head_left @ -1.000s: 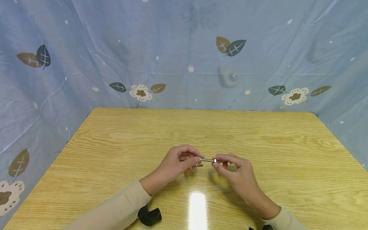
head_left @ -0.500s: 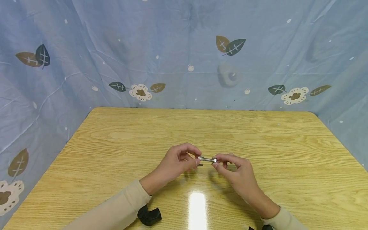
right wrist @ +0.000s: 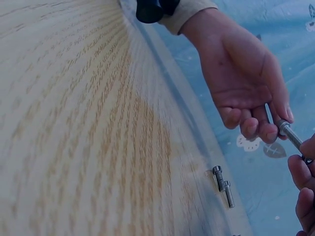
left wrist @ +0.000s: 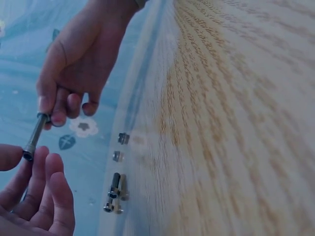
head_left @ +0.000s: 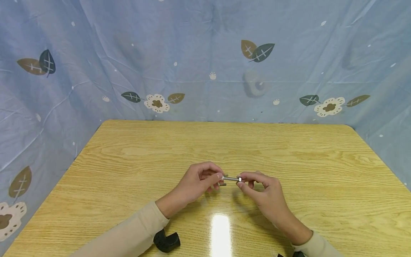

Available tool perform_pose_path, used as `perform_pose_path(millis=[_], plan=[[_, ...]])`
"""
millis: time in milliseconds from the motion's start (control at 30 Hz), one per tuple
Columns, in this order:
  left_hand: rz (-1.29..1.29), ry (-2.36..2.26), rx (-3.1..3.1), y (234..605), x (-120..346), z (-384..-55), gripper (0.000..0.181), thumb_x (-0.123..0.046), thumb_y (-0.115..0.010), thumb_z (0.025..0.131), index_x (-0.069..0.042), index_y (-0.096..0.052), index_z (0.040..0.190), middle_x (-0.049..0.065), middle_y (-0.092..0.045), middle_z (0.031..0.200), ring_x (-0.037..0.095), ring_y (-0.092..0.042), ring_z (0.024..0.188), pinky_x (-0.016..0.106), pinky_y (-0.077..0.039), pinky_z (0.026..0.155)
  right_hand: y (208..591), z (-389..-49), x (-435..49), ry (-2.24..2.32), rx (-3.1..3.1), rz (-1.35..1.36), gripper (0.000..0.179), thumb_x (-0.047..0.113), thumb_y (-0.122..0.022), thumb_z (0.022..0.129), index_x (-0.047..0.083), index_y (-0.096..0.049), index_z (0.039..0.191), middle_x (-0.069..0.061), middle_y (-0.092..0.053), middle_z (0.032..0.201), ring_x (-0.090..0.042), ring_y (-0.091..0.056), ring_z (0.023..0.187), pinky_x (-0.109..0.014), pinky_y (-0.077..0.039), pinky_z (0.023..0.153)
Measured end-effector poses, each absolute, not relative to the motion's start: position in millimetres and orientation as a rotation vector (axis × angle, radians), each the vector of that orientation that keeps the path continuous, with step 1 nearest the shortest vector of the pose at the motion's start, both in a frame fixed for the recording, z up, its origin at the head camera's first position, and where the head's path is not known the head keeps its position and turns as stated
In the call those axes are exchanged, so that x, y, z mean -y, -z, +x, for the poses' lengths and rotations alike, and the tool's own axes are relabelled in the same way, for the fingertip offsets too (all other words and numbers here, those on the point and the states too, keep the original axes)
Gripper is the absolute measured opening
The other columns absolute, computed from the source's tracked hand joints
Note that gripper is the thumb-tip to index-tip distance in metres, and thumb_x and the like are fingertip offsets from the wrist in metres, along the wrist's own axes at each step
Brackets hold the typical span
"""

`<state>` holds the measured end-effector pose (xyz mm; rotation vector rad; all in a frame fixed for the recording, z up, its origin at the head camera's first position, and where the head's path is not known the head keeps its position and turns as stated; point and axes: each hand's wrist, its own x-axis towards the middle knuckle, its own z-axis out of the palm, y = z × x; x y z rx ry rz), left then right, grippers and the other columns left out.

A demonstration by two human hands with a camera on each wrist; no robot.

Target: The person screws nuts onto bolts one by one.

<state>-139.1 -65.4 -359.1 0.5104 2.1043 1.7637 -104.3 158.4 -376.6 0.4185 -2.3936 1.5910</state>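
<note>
Both hands hold one silver bolt (head_left: 231,179) between them, level above the table. My left hand (head_left: 196,182) pinches its round head (left wrist: 28,152) between thumb and index finger. At the threaded end, a hex nut (head_left: 240,179) is pinched by the thumb and index finger of my right hand (head_left: 268,191). How far the nut sits on the thread cannot be told. Two more bolts lie on the table below the left hand: one bolt (head_left: 223,184) shows past its fingers, and another bolt (right wrist: 229,194) shows in the right wrist view.
In the left wrist view, two nuts, one nut (left wrist: 123,138) beyond the other nut (left wrist: 117,156), lie on the wooden table (head_left: 128,164). A blue patterned curtain (head_left: 192,71) hangs behind it. A black curved piece (head_left: 167,241) sits by the left sleeve.
The left thumb and index finger shift slightly at the bolt head, parting a little half a second ago and lying closer now. The right hand and nut stay in place.
</note>
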Motion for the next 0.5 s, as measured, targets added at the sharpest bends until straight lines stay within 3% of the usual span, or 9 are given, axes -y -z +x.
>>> perform_pose_path(millis=[500], plan=[[0.512,-1.775,-2.108,357.5,66.7,-138.2,0.022,-0.017,-0.064,0.093,-0.006,-0.065,0.112,0.023,-0.068,0.097,0.041,-0.065,0.086,0.045,-0.054,0.075,374.8,-103.7,-158.7,-1.642,2.398,0.424,0.012,0.008,-0.073,0.086,0.013,-0.075,0.096,0.0,-0.067,0.083,-0.009,-0.051,0.074,-0.025,-0.043,0.064]])
